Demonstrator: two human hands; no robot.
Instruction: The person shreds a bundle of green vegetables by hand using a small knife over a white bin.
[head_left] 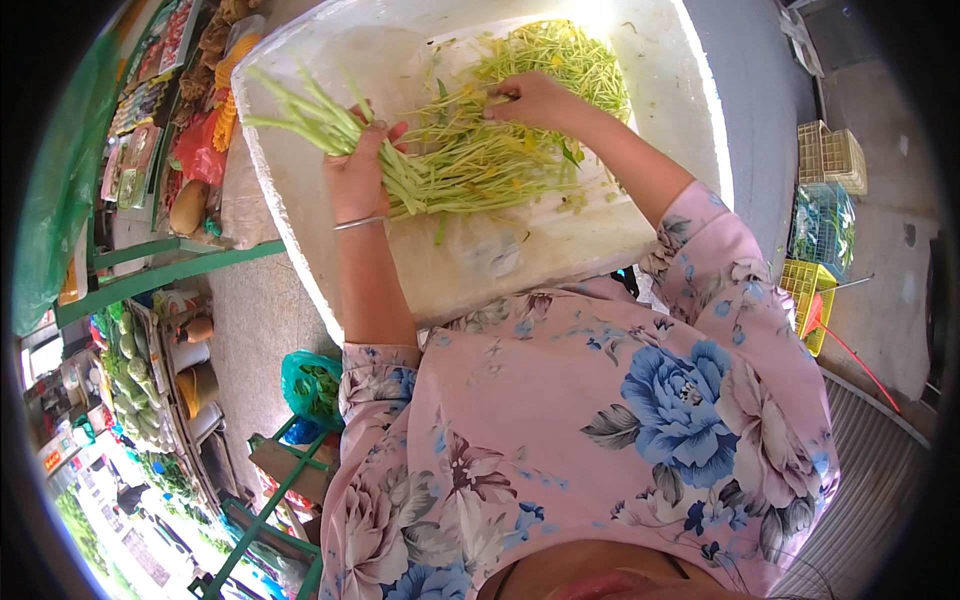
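At upper left, the left hand gripped 1 bunch of green stems; at upper centre, the right hand's fingertips pinched together, on what unclear, over the white box.

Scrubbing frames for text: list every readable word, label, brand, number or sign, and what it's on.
None to quote.
Packets, upper left: any print too small to read.
Orange sign, lower left: small and blurred, unreadable.
White box: no readable text.
Blouse: flowers only.
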